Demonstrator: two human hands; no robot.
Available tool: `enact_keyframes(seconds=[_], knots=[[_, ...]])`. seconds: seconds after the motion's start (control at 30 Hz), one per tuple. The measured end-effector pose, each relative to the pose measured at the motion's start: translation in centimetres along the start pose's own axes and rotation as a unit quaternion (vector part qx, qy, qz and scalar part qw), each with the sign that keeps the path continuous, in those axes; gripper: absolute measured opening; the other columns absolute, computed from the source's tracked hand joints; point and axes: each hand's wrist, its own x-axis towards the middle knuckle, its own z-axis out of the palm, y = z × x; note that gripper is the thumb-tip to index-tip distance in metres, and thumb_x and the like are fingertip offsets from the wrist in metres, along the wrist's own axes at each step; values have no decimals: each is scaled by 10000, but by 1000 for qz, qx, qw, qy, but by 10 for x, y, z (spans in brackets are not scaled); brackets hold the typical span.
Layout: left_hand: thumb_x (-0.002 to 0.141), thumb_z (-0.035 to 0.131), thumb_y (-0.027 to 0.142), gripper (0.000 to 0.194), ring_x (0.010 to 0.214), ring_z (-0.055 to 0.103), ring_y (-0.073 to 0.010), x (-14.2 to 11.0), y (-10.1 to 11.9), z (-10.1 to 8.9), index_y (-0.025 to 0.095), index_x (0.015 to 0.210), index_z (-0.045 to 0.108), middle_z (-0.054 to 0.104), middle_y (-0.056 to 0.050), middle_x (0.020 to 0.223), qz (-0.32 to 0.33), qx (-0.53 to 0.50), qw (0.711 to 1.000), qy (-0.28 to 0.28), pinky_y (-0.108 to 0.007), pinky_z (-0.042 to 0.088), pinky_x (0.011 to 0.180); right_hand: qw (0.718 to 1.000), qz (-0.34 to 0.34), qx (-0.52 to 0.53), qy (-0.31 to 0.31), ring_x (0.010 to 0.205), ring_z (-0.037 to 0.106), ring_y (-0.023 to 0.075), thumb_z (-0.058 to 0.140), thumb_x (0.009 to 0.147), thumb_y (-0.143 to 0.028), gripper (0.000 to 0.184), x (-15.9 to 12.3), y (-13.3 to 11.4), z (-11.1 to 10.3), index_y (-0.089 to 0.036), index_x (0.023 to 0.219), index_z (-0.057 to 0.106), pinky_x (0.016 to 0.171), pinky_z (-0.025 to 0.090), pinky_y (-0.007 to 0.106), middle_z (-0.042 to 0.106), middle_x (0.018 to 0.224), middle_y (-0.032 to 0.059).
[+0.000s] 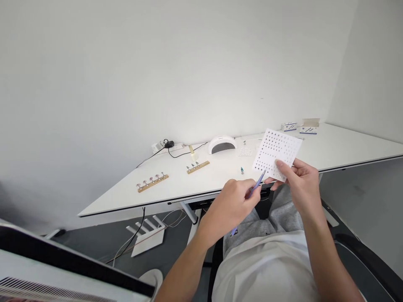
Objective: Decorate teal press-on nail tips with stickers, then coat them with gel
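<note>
From the head view, I can see the left hand (234, 203) with its fingers closed around purple tweezers (257, 184), whose tip is at the lower part of a white sheet (273, 153) dotted with rows of small dark shapes. The right hand (305, 184) pinches that sheet, thumb on top and fingers beneath, holding it tilted over the near edge of the white surface (346, 144). A teal nail tip (242, 170) stands just left of the sheet. Farther left are two wooden strips (198, 167) bearing little stands, and behind sits a white lamp (222, 144).
</note>
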Motion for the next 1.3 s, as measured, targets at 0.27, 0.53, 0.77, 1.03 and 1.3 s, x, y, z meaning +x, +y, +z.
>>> enact_keyframes(seconds=[0.27,0.53,0.77,1.03,1.3], knots=[[892,435,268,365,474,165,-69,-3,2,2,179,583,263,220,71,492,10,-3,1000,-10,-255,157,452,1000,-8,-28,-10,448,615,155,785,736,-299,197,-2,-8,3,-194,841,656,395,501,278,688,660,-3],[881,446,270,382,493,147,-71,-4,3,2,174,573,241,192,67,509,3,-19,1000,8,-258,148,456,999,-3,-41,-11,513,641,155,776,757,-290,225,-1,-7,-3,-184,908,647,459,517,249,695,630,-4],[880,447,270,391,497,149,-72,-3,4,2,173,567,234,188,63,507,7,-15,1000,18,-259,148,462,999,-7,-42,-10,550,656,168,785,744,-294,236,-1,-7,-2,-187,912,659,461,503,249,704,662,2],[880,444,272,381,496,154,-72,-2,3,2,175,565,254,209,63,504,9,-17,1000,10,-255,150,460,998,-17,-55,-6,535,643,170,773,753,-291,199,0,-7,-7,-200,897,671,484,521,281,709,680,5],[881,446,268,381,500,159,-73,-1,4,2,172,563,259,212,63,504,10,-15,1000,13,-255,155,465,999,-3,-51,-15,532,657,176,779,753,-299,208,-2,-8,-7,-198,899,671,538,552,295,716,638,3]])
